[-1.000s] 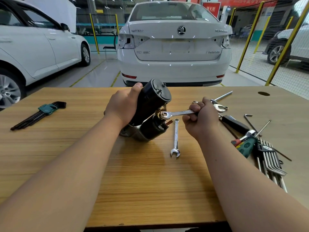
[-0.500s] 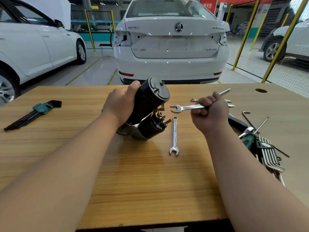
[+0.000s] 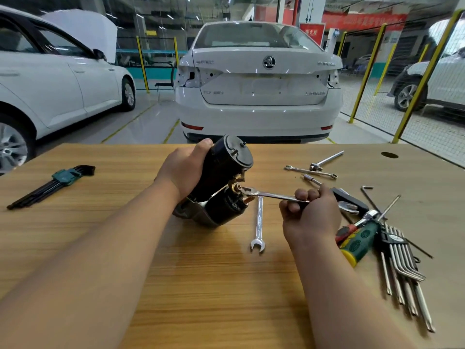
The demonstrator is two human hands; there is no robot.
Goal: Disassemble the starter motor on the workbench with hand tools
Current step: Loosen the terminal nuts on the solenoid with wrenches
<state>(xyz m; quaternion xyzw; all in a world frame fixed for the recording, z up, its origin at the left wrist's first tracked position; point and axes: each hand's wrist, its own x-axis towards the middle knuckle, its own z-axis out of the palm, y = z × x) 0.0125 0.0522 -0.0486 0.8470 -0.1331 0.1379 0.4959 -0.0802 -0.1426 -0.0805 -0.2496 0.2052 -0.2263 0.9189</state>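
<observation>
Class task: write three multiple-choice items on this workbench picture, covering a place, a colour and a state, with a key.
1. Where on the workbench does the black hex key set lie? A at its right edge; B in the middle; C at its left.
2. The screwdriver handle is mainly: A blue; B green; C white.
3. The spanner in the right hand is: A set with its head on the starter motor; B flat on the workbench; C pointing straight up.
Key: 1 C, it lies far left; 2 B, green with a yellow end; 3 A, its head meets the terminal while the left hand grips the starter motor.
</observation>
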